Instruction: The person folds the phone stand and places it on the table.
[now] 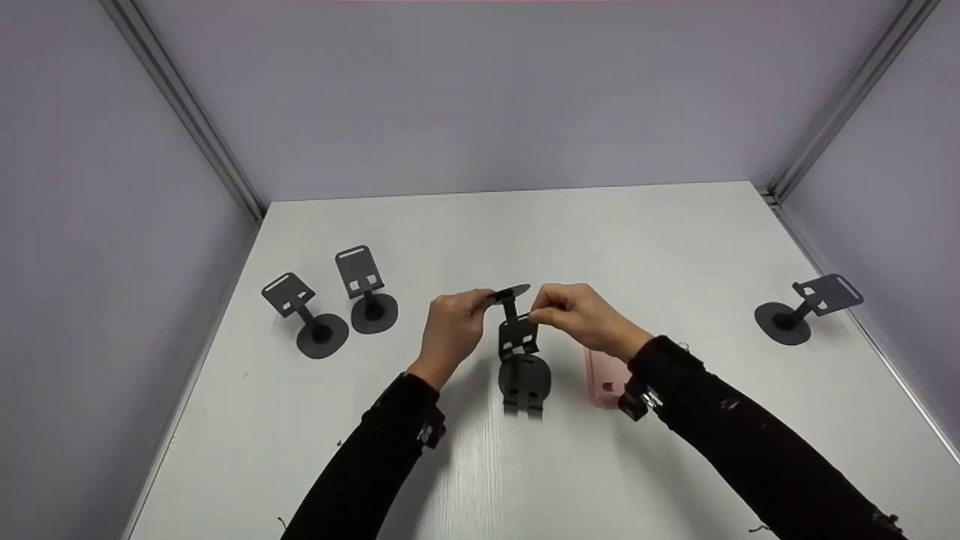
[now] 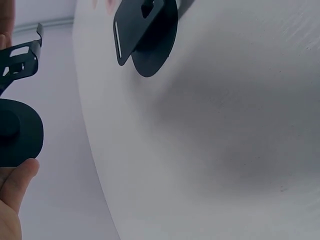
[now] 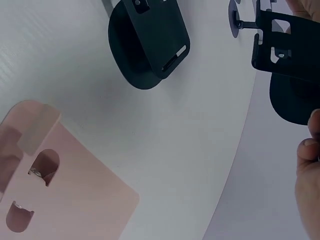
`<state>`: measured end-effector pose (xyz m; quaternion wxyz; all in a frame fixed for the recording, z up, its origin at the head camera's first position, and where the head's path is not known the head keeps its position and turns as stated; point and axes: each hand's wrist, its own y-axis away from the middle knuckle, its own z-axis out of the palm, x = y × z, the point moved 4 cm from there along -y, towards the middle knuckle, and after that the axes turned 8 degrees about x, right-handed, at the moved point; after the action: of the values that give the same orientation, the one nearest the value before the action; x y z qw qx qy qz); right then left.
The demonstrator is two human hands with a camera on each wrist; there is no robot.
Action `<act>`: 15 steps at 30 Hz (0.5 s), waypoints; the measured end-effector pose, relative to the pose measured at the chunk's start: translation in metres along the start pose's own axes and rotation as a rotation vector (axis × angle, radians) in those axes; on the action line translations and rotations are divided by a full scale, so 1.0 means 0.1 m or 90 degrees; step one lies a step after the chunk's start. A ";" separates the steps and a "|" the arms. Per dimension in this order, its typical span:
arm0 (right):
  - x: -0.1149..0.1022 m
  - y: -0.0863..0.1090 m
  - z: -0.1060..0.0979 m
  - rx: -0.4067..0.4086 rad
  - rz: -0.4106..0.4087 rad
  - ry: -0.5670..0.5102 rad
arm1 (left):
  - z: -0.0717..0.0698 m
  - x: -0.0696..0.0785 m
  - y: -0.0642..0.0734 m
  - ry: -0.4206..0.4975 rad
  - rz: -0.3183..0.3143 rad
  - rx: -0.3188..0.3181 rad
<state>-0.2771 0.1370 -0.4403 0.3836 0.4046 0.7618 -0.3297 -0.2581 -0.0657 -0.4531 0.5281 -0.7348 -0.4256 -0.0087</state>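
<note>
Between my hands, a dark phone stand [image 1: 517, 337] is held up off the table, its round base [image 2: 22, 135] uppermost and its slotted plate [image 3: 292, 45] hanging below in the head view. My left hand [image 1: 453, 326] pinches the rim of that base. At the plate's edge, my right hand [image 1: 581, 313] pinches with thumb and fingers. Just below them in the head view, a second dark phone stand [image 1: 525, 379] sits folded on the table. A pink phone stand [image 1: 602, 381] lies beside it, partly hidden by my right forearm.
Two dark phone stands, one nearer [image 1: 321, 335] and one farther back [image 1: 373, 311], stand unfolded at the left of the white table [image 1: 480, 240]. Another dark stand [image 1: 782, 322] is near the right edge. Pale walls [image 1: 480, 97] enclose the back and sides.
</note>
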 end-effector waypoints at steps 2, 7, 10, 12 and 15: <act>0.00 0.00 0.00 0.007 0.011 -0.002 | 0.00 0.02 0.00 -0.002 0.015 0.005; 0.01 0.00 0.01 0.030 0.042 -0.017 | -0.01 0.05 0.01 -0.014 0.055 0.018; 0.04 0.00 0.02 0.043 0.068 -0.030 | -0.01 0.07 0.01 -0.027 0.076 0.019; 0.06 0.00 0.03 0.053 0.087 -0.034 | -0.01 0.09 0.02 -0.035 0.092 0.019; 0.07 0.00 0.04 0.068 0.116 -0.035 | -0.01 0.12 0.02 -0.046 0.113 0.023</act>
<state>-0.2785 0.1361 -0.4488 0.4105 0.4827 0.6927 -0.3445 -0.2487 -0.0598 -0.4490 0.5242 -0.7598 -0.3778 0.0723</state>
